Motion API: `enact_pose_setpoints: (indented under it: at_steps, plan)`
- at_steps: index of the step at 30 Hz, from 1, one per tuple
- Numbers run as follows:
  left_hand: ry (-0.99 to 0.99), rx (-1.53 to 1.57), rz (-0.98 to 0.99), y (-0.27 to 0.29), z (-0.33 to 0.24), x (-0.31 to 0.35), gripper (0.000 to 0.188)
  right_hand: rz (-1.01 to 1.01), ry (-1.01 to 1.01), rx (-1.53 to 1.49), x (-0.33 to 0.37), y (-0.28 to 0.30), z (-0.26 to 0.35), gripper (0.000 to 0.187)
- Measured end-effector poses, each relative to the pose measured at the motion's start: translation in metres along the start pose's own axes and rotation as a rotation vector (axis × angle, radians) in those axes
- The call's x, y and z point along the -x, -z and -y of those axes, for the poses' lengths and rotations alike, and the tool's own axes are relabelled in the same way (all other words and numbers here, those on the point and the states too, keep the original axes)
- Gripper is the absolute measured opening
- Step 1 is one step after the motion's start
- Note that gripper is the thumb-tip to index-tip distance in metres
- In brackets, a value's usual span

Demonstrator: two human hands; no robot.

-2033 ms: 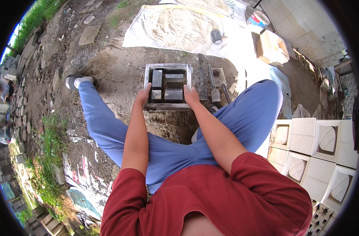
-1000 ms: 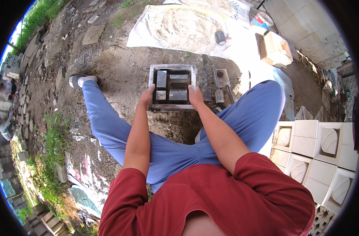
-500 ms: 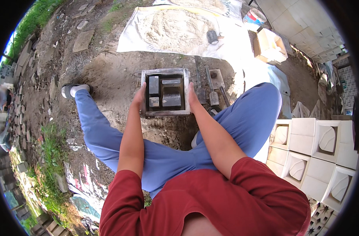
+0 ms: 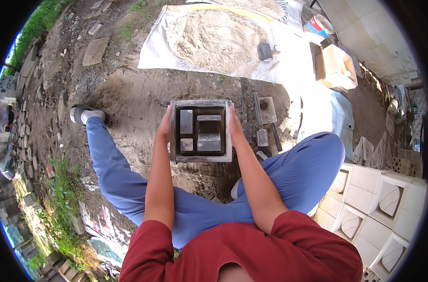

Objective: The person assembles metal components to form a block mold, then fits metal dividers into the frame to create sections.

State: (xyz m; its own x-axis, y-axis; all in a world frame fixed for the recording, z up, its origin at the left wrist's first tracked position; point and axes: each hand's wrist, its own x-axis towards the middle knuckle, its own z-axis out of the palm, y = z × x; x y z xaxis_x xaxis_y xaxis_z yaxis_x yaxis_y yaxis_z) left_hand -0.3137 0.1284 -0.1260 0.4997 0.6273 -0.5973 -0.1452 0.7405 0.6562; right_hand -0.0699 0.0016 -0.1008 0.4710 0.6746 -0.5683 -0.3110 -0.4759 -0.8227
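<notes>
A square metal mould box with an open top is between my hands, in front of my bent legs. Inside it stand several dark grey metal blocks, with narrow gaps between them. My left hand presses along the box's left wall, fingers pointing away from me. On the opposite wall, my right hand grips in the same way. The fingertips are partly hidden by the rim. Whether the box's underside touches the ground cannot be seen.
Right of the box lie a trowel-like tool and other long tools. Beyond, a white sheet bears pale powder and a dark mallet head. Cream hollow blocks are stacked at my right. A cream box-shaped block stands far right.
The mould box appears lower in the picture and slightly larger, with both hands still on its sides. The tools and my right knee also sit lower, so the view has shifted too.
</notes>
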Motion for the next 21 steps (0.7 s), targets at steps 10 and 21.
enact_pose_setpoints:
  at_steps: [10,21]
  plan:
    - [0.040,-0.087,-0.207,-0.002,0.006,-0.027,0.073,-0.146,-0.195,0.026,-0.021,0.005,0.018,0.091]
    - [-0.043,-0.321,-0.269,0.002,0.007,-0.022,0.056,-0.161,-0.127,0.163,-0.041,0.008,0.019,0.064]
